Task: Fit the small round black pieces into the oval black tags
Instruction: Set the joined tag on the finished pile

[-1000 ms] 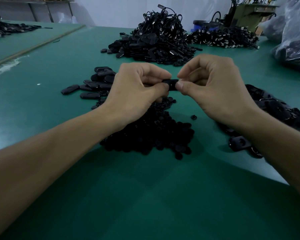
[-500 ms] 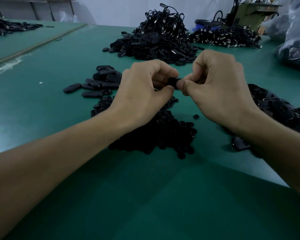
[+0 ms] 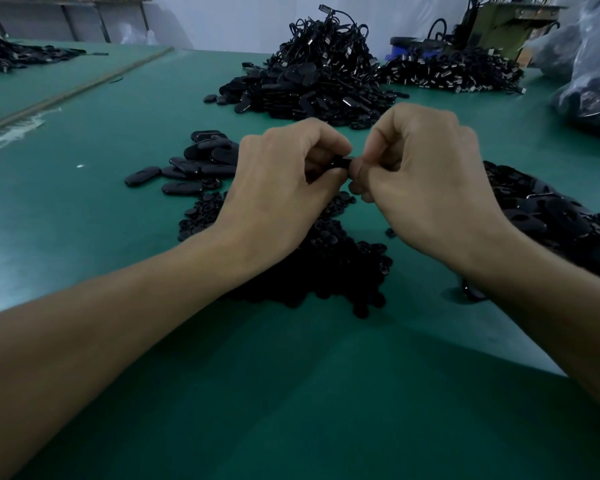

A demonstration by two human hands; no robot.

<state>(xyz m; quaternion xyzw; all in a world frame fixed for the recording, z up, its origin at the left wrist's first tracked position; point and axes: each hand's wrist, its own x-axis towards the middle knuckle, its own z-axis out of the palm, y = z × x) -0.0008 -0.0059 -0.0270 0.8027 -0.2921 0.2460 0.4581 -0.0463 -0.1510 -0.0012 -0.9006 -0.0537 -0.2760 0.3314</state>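
Black oval tag (image 3: pixel 342 163) pinched between your left hand (image 3: pixel 278 188) and right hand (image 3: pixel 426 181).
Big heap of round pieces (image 3: pixel 326 261) on worktop (image 3: pixel 118 237) is left; few finished tags (image 3: pixel 187 168) beside.

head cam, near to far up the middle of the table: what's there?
Pile of small round pieces → left hand and right hand sharing one black tag → big heap of tags with cords → back wall.

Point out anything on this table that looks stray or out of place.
One small round black piece lies alone on the green table, apart from the pile of round pieces under the hands. Nothing looks damaged.
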